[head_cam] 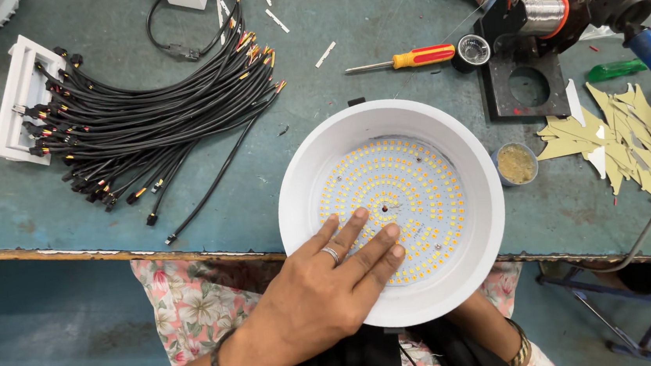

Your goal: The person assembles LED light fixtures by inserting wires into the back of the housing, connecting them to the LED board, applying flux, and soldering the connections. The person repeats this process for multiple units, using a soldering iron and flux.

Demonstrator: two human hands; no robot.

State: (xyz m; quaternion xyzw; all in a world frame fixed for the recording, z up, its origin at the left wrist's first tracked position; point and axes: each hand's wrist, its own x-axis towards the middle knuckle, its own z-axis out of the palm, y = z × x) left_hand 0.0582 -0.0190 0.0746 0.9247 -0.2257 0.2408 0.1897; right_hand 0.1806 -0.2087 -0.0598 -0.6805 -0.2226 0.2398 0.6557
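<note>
1. Nearest me, the left hand lies flat with fingers spread on the round LED board, gripping nothing. The right hand is hidden beneath the lamp; only a forearm with a bangle shows, so I cannot tell whether it grips.
2. That board sits inside one white round lamp housing, which overhangs the near edge of the workbench, right of the middle.
3. The bench top is worn blue-green with a chipped near edge; bare surface lies left of the housing.
4. Just right of the housing stands one small cup, then a scatter of yellowish paper scraps towards the right edge.
5. Farther back: one bundle of black cables at the left, one yellow-and-red screwdriver in the middle, and one solder stand at the far right corner.
</note>
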